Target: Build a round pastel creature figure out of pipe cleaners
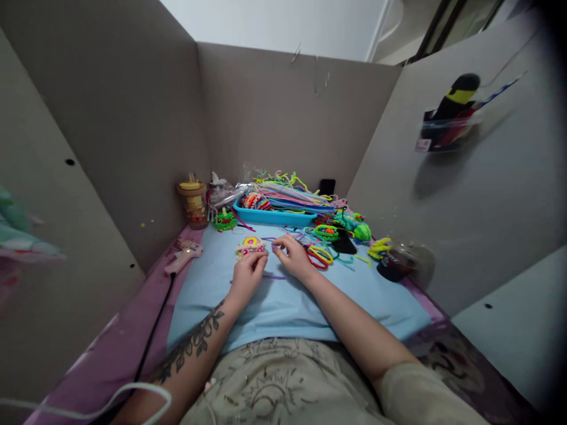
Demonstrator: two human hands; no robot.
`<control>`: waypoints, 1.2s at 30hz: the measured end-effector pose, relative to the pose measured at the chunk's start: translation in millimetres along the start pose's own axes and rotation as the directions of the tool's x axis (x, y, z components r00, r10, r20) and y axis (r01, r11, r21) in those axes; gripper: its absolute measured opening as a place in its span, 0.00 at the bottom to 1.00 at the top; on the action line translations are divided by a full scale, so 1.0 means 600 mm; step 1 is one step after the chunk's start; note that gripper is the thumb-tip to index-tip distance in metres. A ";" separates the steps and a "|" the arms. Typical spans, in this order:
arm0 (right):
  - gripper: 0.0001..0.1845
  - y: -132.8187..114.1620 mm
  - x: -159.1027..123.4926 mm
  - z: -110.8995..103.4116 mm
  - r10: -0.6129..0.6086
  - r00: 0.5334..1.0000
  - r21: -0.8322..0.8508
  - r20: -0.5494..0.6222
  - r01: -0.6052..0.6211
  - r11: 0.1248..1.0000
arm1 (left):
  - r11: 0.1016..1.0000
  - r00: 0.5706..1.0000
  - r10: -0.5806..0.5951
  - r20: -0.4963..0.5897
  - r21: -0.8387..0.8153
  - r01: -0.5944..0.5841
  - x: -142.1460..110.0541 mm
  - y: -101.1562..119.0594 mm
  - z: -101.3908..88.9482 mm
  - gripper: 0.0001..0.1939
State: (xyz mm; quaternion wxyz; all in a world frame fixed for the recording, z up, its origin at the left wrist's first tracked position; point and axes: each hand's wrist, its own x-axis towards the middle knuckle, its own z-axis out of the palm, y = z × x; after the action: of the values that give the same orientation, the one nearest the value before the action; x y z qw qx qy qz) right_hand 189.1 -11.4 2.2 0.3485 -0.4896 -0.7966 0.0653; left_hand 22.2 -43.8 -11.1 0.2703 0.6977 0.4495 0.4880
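My left hand [249, 274] is closed in a pinch, its fingertips meeting at the near right edge of a small pink, white and yellow fuzzy craft piece [250, 243]. What the fingertips hold is too small to make out. Just to the right, my right hand [291, 258] has its thumb and fingers curled together, facing the left one across a narrow gap. Whatever is between them, if anything, is hidden. A purple pipe cleaner [274, 277] lies on the blue cloth [283, 307] below the hands.
A blue tray [277, 218] piled with colourful pipe cleaners stands at the back. Left are a green fuzzy piece [225, 220], a lidded cup [194, 203] and a pink glue gun [185, 258]. Pipe-cleaner loops [319, 257] and a dark container [394, 265] lie right. Grey panels surround the table.
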 end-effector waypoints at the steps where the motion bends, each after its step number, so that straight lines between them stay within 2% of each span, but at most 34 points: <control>1: 0.09 -0.011 -0.006 0.001 -0.040 0.998 0.053 -0.053 0.043 0.998 | 0.998 1.000 -0.029 0.003 -0.064 0.029 0.002 -0.002 -0.002 0.15; 4: 0.08 -0.035 -0.021 0.010 -0.184 0.946 0.227 -0.267 0.247 0.942 | 0.964 0.993 -0.088 0.081 -0.242 0.106 0.006 -0.007 -0.006 0.20; 7: 0.09 -0.046 -0.028 0.018 -0.237 0.904 0.266 -0.356 0.341 0.902 | 0.907 0.980 -0.123 0.159 -0.383 0.176 0.007 -0.009 -0.008 0.22; 13: 0.11 -0.046 -0.031 0.015 -0.228 0.911 0.282 -0.343 0.331 0.900 | 0.784 0.945 -0.186 0.269 -0.539 0.308 0.007 -0.001 -0.011 0.23; 16: 0.14 -0.046 -0.033 0.009 -0.236 0.912 0.310 -0.335 0.343 0.887 | 0.749 0.932 -0.200 0.302 -0.567 0.344 0.007 0.004 -0.014 0.22; 19: 0.13 -0.048 -0.034 0.005 -0.266 0.898 0.322 -0.350 0.382 0.866 | 0.728 0.920 -0.208 0.331 -0.576 0.372 0.008 0.007 -0.016 0.22; 21: 0.11 -0.048 -0.033 0.004 -0.272 0.894 0.329 -0.355 0.392 0.859 | 0.719 0.913 -0.214 0.347 -0.577 0.388 0.009 0.007 -0.018 0.22; 25: 0.09 -0.045 -0.033 0.007 -0.241 0.917 0.355 -0.319 0.351 0.866 | 0.714 0.905 -0.223 0.363 -0.571 0.405 0.010 0.006 -0.019 0.20; 31: 0.09 -0.045 -0.033 0.010 -0.238 0.931 0.384 -0.277 0.334 0.861 | 0.732 0.910 -0.230 0.346 -0.554 0.396 0.010 0.006 -0.020 0.20; 36: 0.08 -0.047 -0.033 0.009 -0.153 0.939 0.415 -0.309 0.278 0.866 | 0.754 0.918 -0.226 0.325 -0.538 0.376 0.010 0.012 -0.023 0.21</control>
State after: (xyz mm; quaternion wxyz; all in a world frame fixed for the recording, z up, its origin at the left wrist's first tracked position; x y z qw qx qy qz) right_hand 170.6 -40.9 1.0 0.5616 -0.3060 -0.7553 0.1430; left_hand 12.7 -42.4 2.8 0.6012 0.5500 0.3462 0.4649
